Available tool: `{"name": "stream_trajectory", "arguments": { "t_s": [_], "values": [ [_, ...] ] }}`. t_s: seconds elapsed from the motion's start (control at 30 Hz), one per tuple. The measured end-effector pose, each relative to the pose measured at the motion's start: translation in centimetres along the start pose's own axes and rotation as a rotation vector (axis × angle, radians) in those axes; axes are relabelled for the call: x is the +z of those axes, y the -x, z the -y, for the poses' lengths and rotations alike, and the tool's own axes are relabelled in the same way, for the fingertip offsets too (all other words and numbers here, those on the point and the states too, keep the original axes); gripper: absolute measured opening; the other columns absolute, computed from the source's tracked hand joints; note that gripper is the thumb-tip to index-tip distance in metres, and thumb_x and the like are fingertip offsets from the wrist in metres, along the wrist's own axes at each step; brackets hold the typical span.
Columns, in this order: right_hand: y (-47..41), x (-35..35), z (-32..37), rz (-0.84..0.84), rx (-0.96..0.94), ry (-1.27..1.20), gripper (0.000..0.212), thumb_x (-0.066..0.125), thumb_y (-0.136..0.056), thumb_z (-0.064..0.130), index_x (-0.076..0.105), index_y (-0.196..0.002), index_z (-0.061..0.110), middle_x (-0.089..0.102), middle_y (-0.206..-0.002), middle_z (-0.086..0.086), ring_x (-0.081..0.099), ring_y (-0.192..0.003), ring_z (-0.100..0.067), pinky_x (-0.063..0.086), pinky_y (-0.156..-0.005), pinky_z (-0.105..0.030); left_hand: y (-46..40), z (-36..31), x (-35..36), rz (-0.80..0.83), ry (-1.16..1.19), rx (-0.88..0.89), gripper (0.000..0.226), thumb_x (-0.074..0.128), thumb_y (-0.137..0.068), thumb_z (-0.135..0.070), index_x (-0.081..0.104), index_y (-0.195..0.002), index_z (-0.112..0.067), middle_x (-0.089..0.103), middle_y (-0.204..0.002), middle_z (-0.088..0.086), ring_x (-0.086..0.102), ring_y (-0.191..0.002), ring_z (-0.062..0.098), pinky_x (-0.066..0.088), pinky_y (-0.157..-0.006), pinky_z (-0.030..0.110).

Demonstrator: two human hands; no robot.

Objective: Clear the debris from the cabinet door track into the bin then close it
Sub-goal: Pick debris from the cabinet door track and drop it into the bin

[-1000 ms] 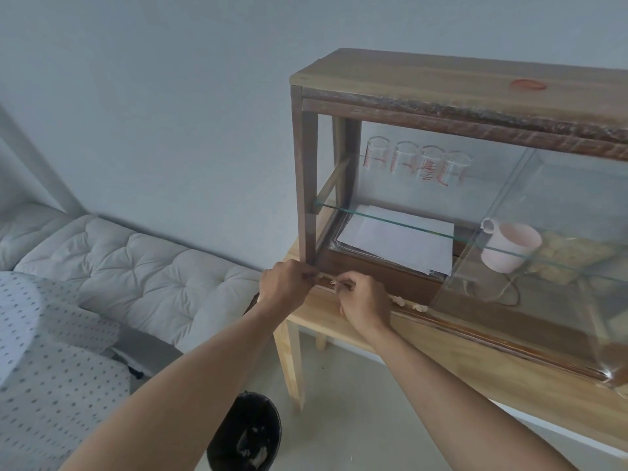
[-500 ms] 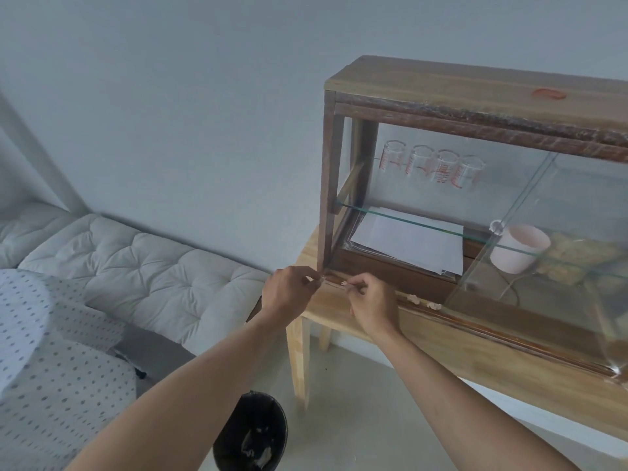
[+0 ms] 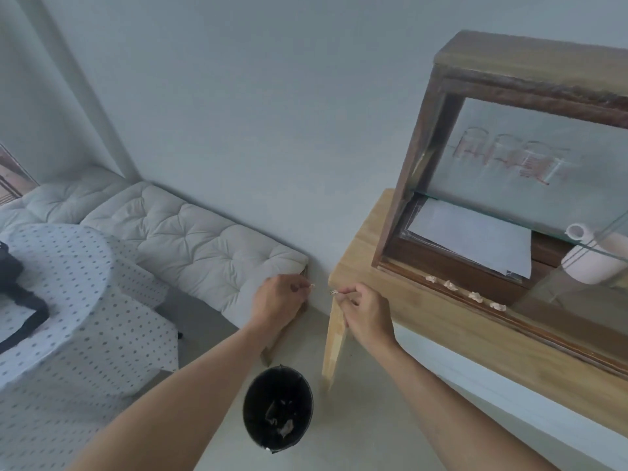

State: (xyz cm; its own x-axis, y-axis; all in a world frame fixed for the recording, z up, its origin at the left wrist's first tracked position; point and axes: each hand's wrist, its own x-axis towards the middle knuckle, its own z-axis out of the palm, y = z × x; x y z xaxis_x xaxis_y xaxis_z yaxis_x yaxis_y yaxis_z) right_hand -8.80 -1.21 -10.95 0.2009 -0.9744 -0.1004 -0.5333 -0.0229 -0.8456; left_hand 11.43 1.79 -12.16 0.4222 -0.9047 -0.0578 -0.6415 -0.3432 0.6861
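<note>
My left hand (image 3: 280, 299) pinches a small pale scrap of debris at its fingertips, off the table's left end. Just to its right, my right hand (image 3: 365, 312) pinches another scrap near the table corner. Both hover above the black bin (image 3: 278, 407) on the floor, which holds a few crumpled bits. Several pale debris pieces (image 3: 474, 295) lie in the cabinet's bottom door track (image 3: 452, 294). The wooden cabinet (image 3: 421, 147) stands with its left side open. Its glass sliding door (image 3: 577, 290) is pushed to the right.
The cabinet sits on a light wooden table (image 3: 360, 263). Inside are white paper (image 3: 475, 239), a pink mug (image 3: 591, 265) and blurred glass beakers (image 3: 503, 158) on a glass shelf. A cushioned white bench (image 3: 190, 239) and a dotted-cloth table (image 3: 68, 283) stand left.
Both hands have left the track's left end and swung left and down over the bin, each carrying a scrap. My view has turned left and downward.
</note>
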Motion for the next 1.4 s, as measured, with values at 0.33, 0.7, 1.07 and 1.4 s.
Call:
{"name": "stream_trajectory", "arguments": {
  "t_s": [0.33, 0.7, 1.07, 1.4],
  "values": [
    [1.2, 7.5, -1.0, 0.153, 0.017, 0.058, 0.013, 0.072, -0.099, 0.034, 0.072, -0.088, 0.027, 0.066, -0.049, 0.009, 0.060, -0.046, -0.005, 0.050, -0.059, -0.028, 2.4, 8.9, -2.0, 0.009, 0.006, -0.182, 0.009, 0.073, -0.088, -0.050, 0.079, -0.092, -0.045, 0.072, -0.084, -0.018, 0.067, -0.082, 0.011, 0.054, -0.070, 0.031],
    [2.0, 16.7, -8.7, 0.283, 0.105, 0.127, 0.012, 0.071, -0.099, 0.036, 0.070, -0.089, 0.028, 0.068, -0.050, 0.012, 0.062, -0.045, -0.004, 0.049, -0.058, -0.029, 6.3, 19.0, 2.4, 0.089, -0.038, -0.323, 0.009, 0.072, -0.092, -0.041, 0.081, -0.095, -0.041, 0.070, -0.085, -0.021, 0.065, -0.081, 0.006, 0.052, -0.066, 0.027],
    [2.5, 22.2, -14.6, 0.359, 0.217, 0.198, 0.013, 0.067, -0.101, 0.041, 0.073, -0.103, 0.030, 0.069, -0.052, 0.016, 0.064, -0.049, -0.001, 0.058, -0.069, -0.033, 6.6, 24.7, 6.4, 0.190, -0.127, -0.427, 0.017, 0.070, -0.093, -0.041, 0.077, -0.109, -0.040, 0.074, -0.094, -0.015, 0.070, -0.092, 0.020, 0.058, -0.081, 0.036],
    [2.3, 20.8, -13.8, 0.351, 0.222, 0.224, 0.021, 0.068, -0.100, 0.034, 0.074, -0.118, 0.027, 0.072, -0.066, 0.004, 0.069, -0.056, -0.006, 0.058, -0.072, -0.032, 6.1, 24.2, 5.0, 0.204, -0.176, -0.412, 0.028, 0.066, -0.093, -0.039, 0.074, -0.119, -0.039, 0.075, -0.097, -0.015, 0.070, -0.094, 0.019, 0.058, -0.084, 0.036]
  ]
}}
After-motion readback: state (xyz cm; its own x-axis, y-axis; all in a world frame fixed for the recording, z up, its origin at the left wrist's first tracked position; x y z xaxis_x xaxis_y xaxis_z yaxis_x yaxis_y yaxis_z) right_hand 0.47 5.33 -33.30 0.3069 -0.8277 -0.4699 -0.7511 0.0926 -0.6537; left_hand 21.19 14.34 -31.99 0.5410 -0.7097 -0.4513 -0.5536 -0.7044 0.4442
